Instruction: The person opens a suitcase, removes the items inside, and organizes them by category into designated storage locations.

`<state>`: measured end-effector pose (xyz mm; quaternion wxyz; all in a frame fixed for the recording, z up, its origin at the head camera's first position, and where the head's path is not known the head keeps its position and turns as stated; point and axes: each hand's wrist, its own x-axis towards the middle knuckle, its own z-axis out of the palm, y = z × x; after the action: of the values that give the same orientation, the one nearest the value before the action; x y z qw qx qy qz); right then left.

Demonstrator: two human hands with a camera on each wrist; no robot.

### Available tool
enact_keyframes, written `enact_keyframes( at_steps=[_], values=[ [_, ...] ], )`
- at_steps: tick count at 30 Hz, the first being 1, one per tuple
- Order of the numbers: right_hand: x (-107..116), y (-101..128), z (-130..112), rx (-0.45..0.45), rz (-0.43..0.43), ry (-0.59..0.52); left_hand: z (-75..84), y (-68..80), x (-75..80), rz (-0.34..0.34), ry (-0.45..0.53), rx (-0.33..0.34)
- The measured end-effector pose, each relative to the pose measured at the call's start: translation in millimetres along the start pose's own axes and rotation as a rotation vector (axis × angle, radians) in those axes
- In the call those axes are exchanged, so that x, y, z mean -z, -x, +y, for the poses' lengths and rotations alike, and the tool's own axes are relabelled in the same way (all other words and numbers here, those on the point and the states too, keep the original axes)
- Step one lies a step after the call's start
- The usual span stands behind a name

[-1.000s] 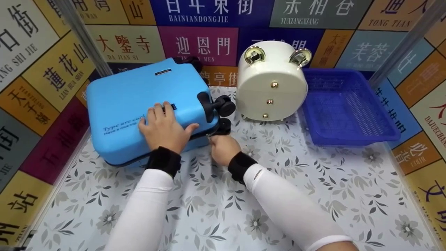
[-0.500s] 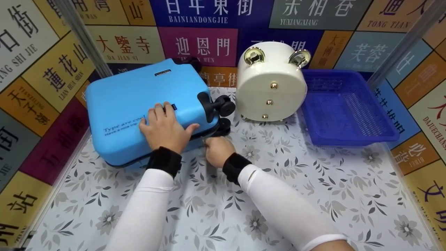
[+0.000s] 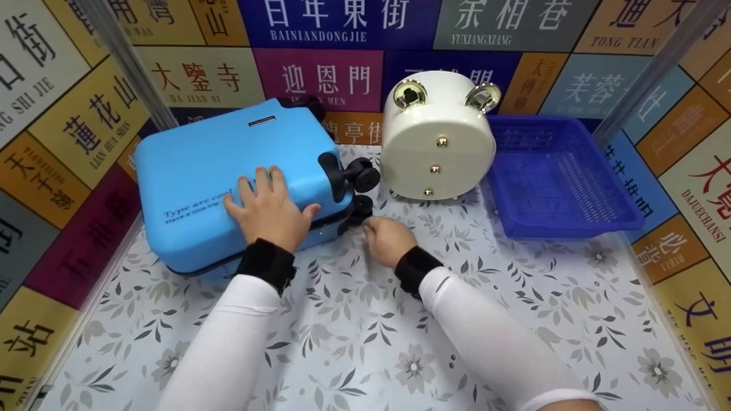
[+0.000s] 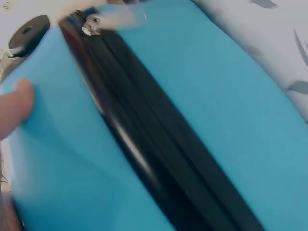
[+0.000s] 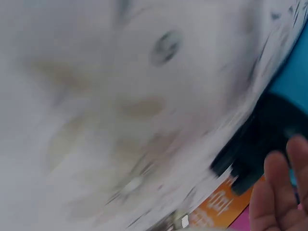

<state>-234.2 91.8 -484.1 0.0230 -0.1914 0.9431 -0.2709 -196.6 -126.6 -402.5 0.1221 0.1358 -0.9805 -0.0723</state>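
A light blue suitcase (image 3: pixel 228 154) lies on its side on the table, its black wheels (image 3: pixel 363 174) pointing right. My left hand (image 3: pixel 271 211) rests spread on its upper face, and the left wrist view catches the thumb (image 4: pixel 17 106) against the shell. A black zipper (image 4: pixel 144 125) runs along the suitcase's side, with a metal slider (image 4: pixel 91 24) near the wheel end. My right hand (image 3: pixel 390 240) hovers beside the lower wheel, fingers loosely bent. In the right wrist view its fingers (image 5: pixel 279 178) show next to the black wheel mount, nothing between them.
A cream round case (image 3: pixel 437 148) with gold knobs and shiny ears stands right of the suitcase. Beside it sits a blue plastic basket (image 3: pixel 571 231). Sign-printed walls (image 3: pixel 320 74) close off the back and sides of the floral tabletop (image 3: pixel 417 319).
My right hand first slid slightly left along the suitcase's side, then moved right, away from the zipper and towards the wheel. My left hand keeps its place on the suitcase.
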Motion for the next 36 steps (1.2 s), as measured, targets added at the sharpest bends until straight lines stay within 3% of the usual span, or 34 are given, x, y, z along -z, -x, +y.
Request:
enact_keyframes(
  at_steps=[5,11,14,22,36],
  values=[
    [22.1,3.4,31.1,-0.081,0.113,0.050,21.5,-8.4,5.0,-0.100,0.011,-0.151],
    [33.2,7.3,54.8,-0.128,0.116,0.123,43.4,-28.3,4.0,-0.172,-0.064,-0.246],
    [34.4,9.2,60.3,-0.145,0.105,0.129,50.2,-33.1,1.0,-0.174,-0.090,-0.261],
    [34.6,12.7,65.2,-0.177,0.080,0.105,58.7,-30.0,-5.6,-0.095,-0.071,-0.293],
    [35.4,20.3,70.5,-0.197,0.074,0.106,57.1,-23.5,-0.8,-0.169,-0.032,-0.287]
  ],
)
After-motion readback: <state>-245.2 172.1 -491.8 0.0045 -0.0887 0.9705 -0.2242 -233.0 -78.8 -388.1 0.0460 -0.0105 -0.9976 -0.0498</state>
